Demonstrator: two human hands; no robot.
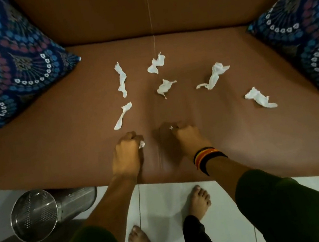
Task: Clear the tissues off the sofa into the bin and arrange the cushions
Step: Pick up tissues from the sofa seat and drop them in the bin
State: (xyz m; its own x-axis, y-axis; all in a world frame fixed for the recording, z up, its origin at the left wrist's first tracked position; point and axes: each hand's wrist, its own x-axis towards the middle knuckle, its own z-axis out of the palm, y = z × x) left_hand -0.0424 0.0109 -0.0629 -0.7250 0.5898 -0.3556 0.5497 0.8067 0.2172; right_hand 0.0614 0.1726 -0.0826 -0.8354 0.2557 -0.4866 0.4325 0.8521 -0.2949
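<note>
Several crumpled white tissues lie on the brown sofa seat (59,153), among them one twisted strip (121,79), one at the middle (164,87) and one far right (259,98). My left hand (127,153) rests near the seat's front, fingers closed around a tissue (142,144) that pokes out. My right hand (184,137), with banded bracelets at the wrist, is closed on a small tissue (171,127). Two blue patterned cushions lean at the ends, one left (3,62), one right (306,34).
A perforated steel bin (35,215) stands on the white tiled floor (167,203) at the sofa's front left corner, its mouth tilted toward me. My bare feet are just below the sofa's front edge.
</note>
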